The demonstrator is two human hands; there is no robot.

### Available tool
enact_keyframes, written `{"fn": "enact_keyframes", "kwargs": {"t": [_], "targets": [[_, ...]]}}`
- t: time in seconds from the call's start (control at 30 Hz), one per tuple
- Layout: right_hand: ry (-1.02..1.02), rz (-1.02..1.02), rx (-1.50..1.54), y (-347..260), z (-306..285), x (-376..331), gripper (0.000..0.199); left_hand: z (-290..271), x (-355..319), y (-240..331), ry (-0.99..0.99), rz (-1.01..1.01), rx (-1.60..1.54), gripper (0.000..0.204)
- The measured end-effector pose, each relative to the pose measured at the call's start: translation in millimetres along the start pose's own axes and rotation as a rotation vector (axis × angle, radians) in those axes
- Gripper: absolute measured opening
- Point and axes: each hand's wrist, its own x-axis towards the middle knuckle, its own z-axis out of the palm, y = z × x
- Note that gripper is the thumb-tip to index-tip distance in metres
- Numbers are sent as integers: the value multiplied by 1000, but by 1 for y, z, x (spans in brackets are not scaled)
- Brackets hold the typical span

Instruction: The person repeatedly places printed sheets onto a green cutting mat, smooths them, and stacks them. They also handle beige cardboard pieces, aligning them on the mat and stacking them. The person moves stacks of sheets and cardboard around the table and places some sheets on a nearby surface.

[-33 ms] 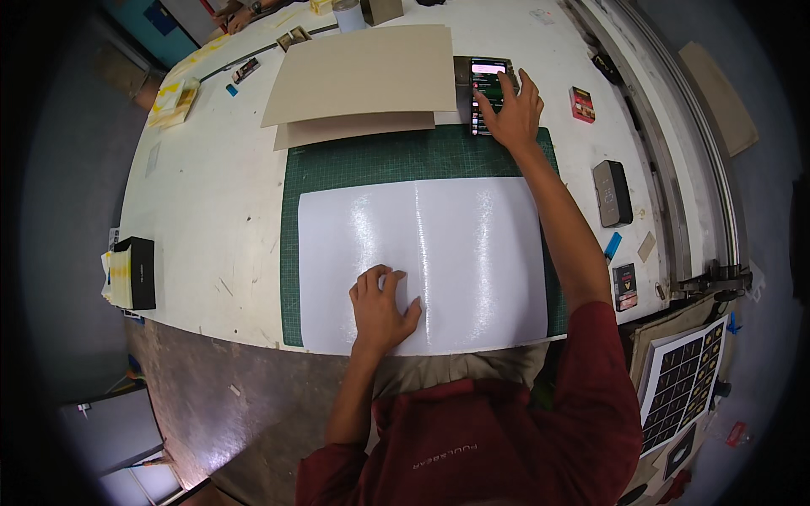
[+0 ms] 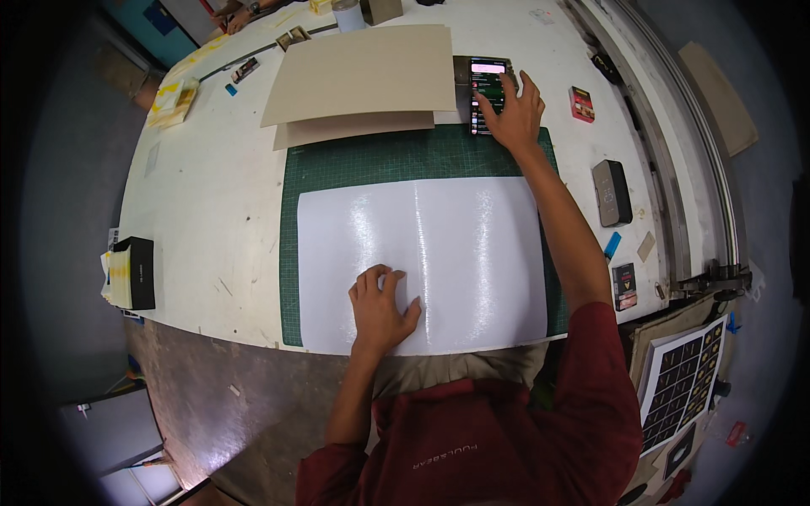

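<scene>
the right hand [image 2: 513,114] is stretched out to the far side of the table, fingers spread and loose, grasping nothing; its fingertips rest on the lit screen of a smartphone [image 2: 488,88] that lies flat at the top edge of the green cutting mat [image 2: 405,156]. the left hand [image 2: 380,308] is near the person, palm down and fingers slightly curled, pressing on the near part of a large glossy white sheet [image 2: 422,253]; it clutches nothing either, just lies flat on the sheet. that white sheet covers most of the mat, with its near edge reaching over the table's front edge, and green shows above it and in thin strips along both sides.

beyond the mat, just left of the phone, two tan cardboard sheets [image 2: 359,80] lie stacked, the lower one poking out at the near edge and overlapping the mat's top. to the right of the right forearm sit a small red box [image 2: 581,103], a dark grey rectangular device [image 2: 611,192], a blue marker-like piece [image 2: 612,244] and a small dark card [image 2: 625,287], all well apart from the hands. at the table's left edge stands a black box with yellow papers [image 2: 131,272]. off the right corner, lower down, is a printed sheet with a grid of dark squares [image 2: 679,384]. the white table [image 2: 202,194] is scuffed, and another person's hand [image 2: 236,13] shows at its far end.
</scene>
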Motion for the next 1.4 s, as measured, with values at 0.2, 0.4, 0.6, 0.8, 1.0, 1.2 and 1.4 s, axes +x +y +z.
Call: {"fn": "enact_keyframes", "kwargs": {"t": [0.2,0.4,0.6,0.8,1.0,1.2,1.4], "targets": [[-61,35,15,11,0,-14,68,-1,0,0,-19,-8,-2,53],[-50,44,21,6,5,-3,68,-1,-3,3,-34,-44,4,52],[125,-34,193,-11,-8,1,59,-2,-3,6,-27,-41,-7,52],[154,-532,450,-120,-101,17,37,-5,-5,7,-12,-30,-34,51],[-181,-609,33,-145,-90,22,23,-2,-17,2,6,-4,-39,52],[68,-641,111,-156,-162,7,26,-6,-25,-8,-3,-16,-15,53],[172,86,844,-95,-267,-64,18,-6,-23,-14,42,30,-87,46]]}}
